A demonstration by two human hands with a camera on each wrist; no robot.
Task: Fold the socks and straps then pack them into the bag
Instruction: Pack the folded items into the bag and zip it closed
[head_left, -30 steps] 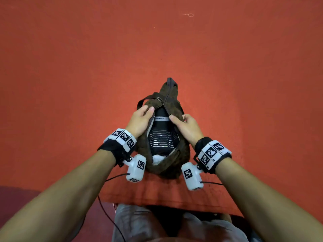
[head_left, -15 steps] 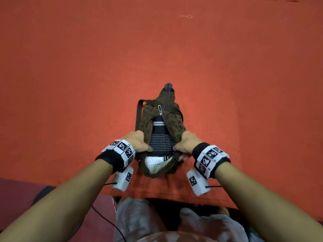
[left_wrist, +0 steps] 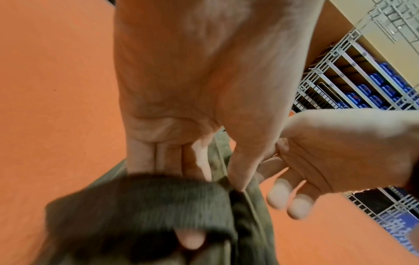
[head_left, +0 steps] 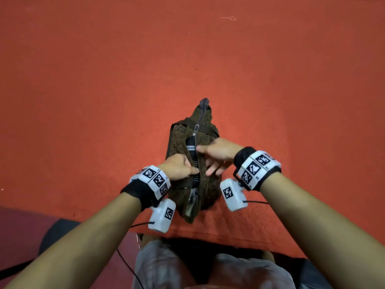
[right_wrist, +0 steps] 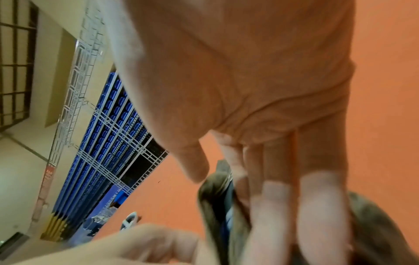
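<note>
A dark olive patterned bag [head_left: 208, 188] lies on the red table top, close to the front edge, its opening squeezed to a narrow slit. Black socks with white stripes [head_left: 190, 148] show through that slit. The metal zip pull [head_left: 195, 130] sits near the bag's far end. My left hand [head_left: 192, 170] pinches the opening's left rim between thumb and fingers; in the left wrist view the thumb [left_wrist: 238, 170] presses the bag's edge [left_wrist: 249, 206]. My right hand [head_left: 208, 157] hovers over the right side with fingers [right_wrist: 322, 206] stretched out, holding nothing. No straps are visible.
The red table top [head_left: 104, 101] stretches wide on all sides of the bag. Its front edge [head_left: 208, 236] runs just behind my wrists, with my lap below. Wire shelving with blue items [left_wrist: 374, 86] stands in the room beyond.
The bag's wide-open mouth has been pushed together into a slit. My right hand let go of the right rim and moved forward along the opening. The left hand stays on the left rim.
</note>
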